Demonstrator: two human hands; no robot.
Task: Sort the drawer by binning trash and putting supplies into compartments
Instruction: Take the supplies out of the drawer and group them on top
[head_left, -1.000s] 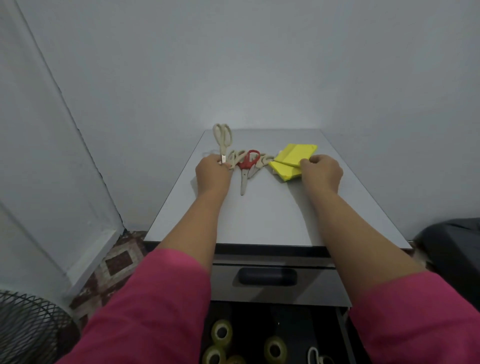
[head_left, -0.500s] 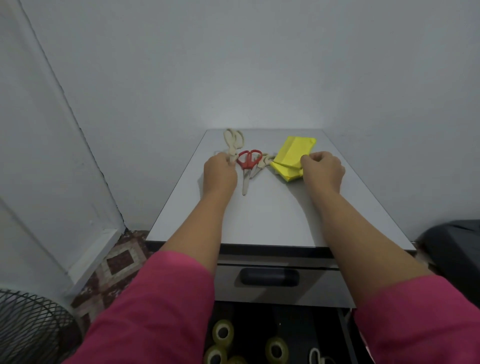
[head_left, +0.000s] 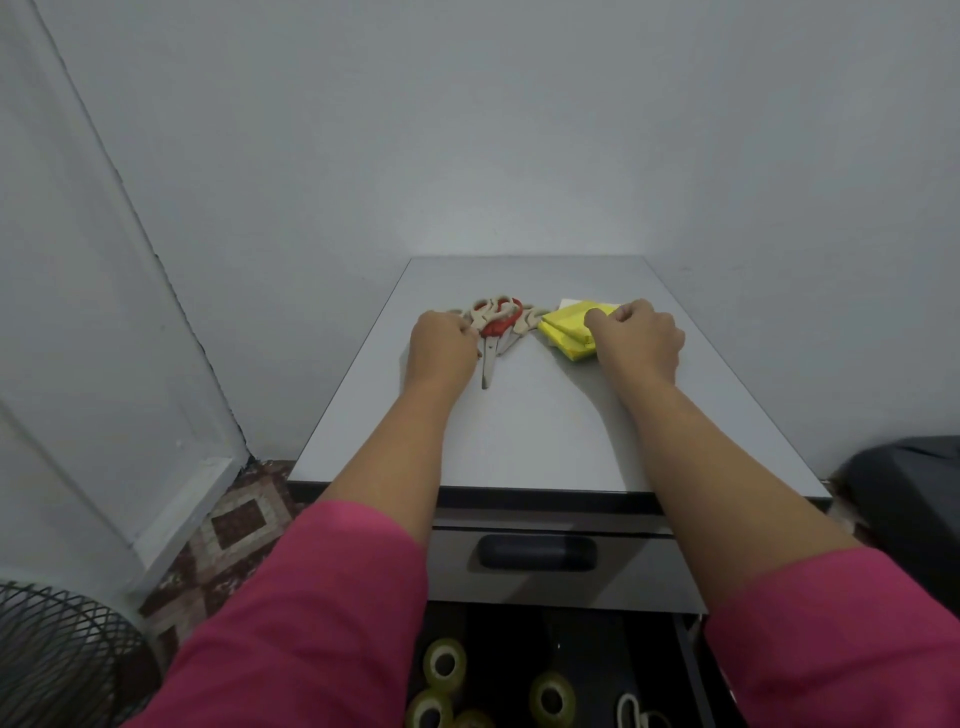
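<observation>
Scissors, a small heap of cream-handled pairs over a red-handled pair, lying on the grey cabinet top toward its far half, blades pointing back toward the person. Left hand resting at the heap's left edge, knuckles up, fingers curled at the cream handles; cannot tell whether that grip really holds a pair or only touches. Just right of the scissors, nearly touching, a stack of yellow sticky notes with a white sheet showing at its far edge. Right hand on the notes' right side, grip pinched together on the upper yellow sheet. Pink sleeves on both forearms. Below the top, a closed drawer front with a dark recessed handle. Lower still, an open drawer holding clear tape rolls at left and centre and another cream-handled pair of scissors at right. Wire fan guard at lower left over patterned floor tiles; dark bin at right.
</observation>
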